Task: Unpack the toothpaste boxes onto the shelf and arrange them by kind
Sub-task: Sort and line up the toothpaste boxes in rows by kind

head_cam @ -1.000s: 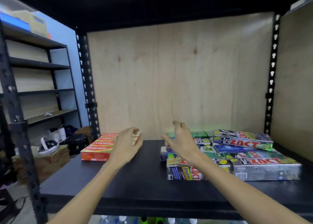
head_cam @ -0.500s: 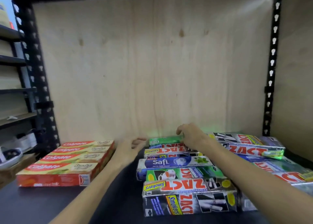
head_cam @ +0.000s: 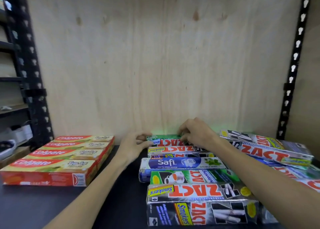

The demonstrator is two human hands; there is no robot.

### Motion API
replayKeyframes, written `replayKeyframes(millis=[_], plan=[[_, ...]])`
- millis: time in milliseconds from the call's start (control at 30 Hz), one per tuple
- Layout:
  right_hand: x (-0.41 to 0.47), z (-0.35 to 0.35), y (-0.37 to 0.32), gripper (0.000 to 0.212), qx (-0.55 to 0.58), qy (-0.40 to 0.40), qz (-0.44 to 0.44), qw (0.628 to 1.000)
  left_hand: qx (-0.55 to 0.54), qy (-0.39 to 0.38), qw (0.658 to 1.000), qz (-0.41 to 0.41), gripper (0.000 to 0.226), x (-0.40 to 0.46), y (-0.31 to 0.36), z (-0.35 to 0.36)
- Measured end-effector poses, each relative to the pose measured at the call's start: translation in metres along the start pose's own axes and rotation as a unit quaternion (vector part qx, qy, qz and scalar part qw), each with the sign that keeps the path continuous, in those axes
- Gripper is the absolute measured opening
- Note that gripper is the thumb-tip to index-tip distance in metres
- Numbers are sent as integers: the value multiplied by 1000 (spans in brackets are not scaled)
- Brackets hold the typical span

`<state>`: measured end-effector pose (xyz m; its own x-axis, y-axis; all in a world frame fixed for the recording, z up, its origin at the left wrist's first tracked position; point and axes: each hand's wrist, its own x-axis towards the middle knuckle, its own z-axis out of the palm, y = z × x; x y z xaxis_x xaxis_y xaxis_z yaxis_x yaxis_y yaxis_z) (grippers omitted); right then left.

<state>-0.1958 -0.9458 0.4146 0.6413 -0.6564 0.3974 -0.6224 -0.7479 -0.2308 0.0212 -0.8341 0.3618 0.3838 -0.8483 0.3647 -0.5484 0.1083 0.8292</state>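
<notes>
black shelf (head_cam: 43, 208); both hands (head_cam: 134, 144) on rear green box (head_cam: 163, 137)

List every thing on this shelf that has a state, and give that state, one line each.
Colgate boxes: closed, lying flat side by side, left.
Safi box: closed, flat, on the mixed pile.
Smokers Zact box: closed, flat, nearest in the pile.
Green box: flat against the back board, both hands at its ends.
Left hand: fingers curled at the green box's left end.
Right hand: fingers curled over its right end.
</notes>
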Motion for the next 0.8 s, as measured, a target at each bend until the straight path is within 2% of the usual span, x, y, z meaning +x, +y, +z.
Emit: replayKeyframes(millis=[200, 367, 467, 633, 700, 800], plan=[[-2, 8, -3, 13, 95, 49, -3, 994, -5, 71, 997, -20, 19, -5, -2, -9], [-10, 6, 6, 24, 128, 1, 47, 991, 13, 115, 992, -50, 20, -4, 0, -12], [-10, 8, 4, 32, 140, 4, 70, 988, 17, 139, 987, -76, 26, -2, -3, -15], [-12, 6, 1, 43, 190, -14, 95, 977, 62, 201, 973, -92, 23, -7, 3, -15], [-11, 6, 1, 48, 185, -13, 99, 978, 60, 208, 973, -84, 24, -9, 4, -15], [-10, 6, 1, 45, 182, -4, 105, 978, 48, 185, 980, -63, 30, -10, 4, -16]])
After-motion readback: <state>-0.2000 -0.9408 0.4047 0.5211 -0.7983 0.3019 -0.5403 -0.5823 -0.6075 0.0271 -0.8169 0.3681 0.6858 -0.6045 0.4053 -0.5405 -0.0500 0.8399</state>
